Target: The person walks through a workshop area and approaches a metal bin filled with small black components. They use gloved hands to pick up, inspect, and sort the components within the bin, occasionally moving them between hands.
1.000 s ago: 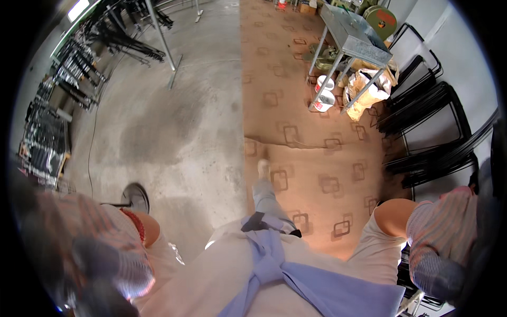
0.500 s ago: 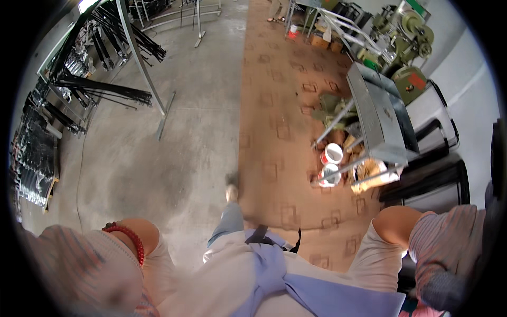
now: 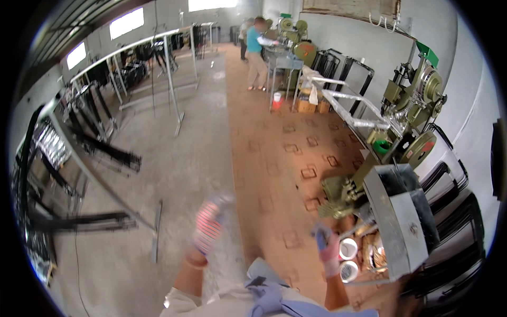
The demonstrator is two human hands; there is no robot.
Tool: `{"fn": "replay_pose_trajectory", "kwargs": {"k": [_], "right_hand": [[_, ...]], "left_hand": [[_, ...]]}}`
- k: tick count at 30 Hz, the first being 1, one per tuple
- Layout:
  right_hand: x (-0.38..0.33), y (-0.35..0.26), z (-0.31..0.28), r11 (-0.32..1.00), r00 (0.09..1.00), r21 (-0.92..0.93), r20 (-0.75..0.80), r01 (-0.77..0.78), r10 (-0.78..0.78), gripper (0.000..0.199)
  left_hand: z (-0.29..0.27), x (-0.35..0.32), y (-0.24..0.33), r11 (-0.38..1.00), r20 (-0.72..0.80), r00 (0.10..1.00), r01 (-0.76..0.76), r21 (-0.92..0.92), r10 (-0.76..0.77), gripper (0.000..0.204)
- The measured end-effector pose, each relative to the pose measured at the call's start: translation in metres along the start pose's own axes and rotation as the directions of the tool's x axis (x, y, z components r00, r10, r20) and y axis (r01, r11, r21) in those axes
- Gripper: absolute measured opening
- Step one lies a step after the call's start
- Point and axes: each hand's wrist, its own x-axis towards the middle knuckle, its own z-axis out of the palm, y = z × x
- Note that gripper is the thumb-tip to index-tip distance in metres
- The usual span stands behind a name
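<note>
While walking with the gloved left hand (image 3: 207,228) and right hand (image 3: 328,247) raised empty, finger spread blurred beyond telling, probably risking a snag on the metal bin (image 3: 397,219) alongside.

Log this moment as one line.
left hand: gloved, raised, empty | right hand: gloved, raised, empty | nearest: grey metal bin, white tubs

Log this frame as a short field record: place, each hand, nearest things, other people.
place: workshop, concrete floor beside patterned brown flooring
left hand: striped glove, raised, blurred, holds nothing visible
right hand: pinkish glove, raised, blurred; grip cannot be told
nearest things: grey metal box, two white round containers
other people: a person standing at a far bench
</note>
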Motion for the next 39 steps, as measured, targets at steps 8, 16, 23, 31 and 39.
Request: {"fn": "replay_pose_trajectory", "kwargs": {"k": [8,16,23,31,39], "right_hand": [[0.182,0.179,0.126,0.809,0.872,0.527,-0.233,-0.259,0.431,0.022],[0.581,0.102,0.258,0.844,0.969,0.521,0.245,-0.124,-0.009,0.025],[0.749,0.133,0.439,0.704,0.848,0.6,0.53,-0.38,0.007,0.024],[0.961,0.179,0.526,0.666,0.849,0.612,0.524,-0.426,0.061,0.022],[1.146,0.31,0.61,0.605,0.926,0.71,0.191,-0.36,0.326,0.024]], "left_hand": [[-0.085,0.263,-0.12,0.278,0.467,0.752,-0.376,0.884,-0.465,0.03],[-0.247,0.412,-0.118,0.187,0.158,0.943,-0.106,0.977,-0.293,0.024],[-0.495,0.497,-0.174,0.278,-0.623,0.714,0.699,0.658,-0.321,0.03],[-0.538,0.884,-0.123,-0.009,0.034,0.991,-0.035,0.999,-0.132,0.025],[-0.608,1.17,-0.224,0.198,0.425,0.816,-0.376,0.905,-0.391,0.027]]}}
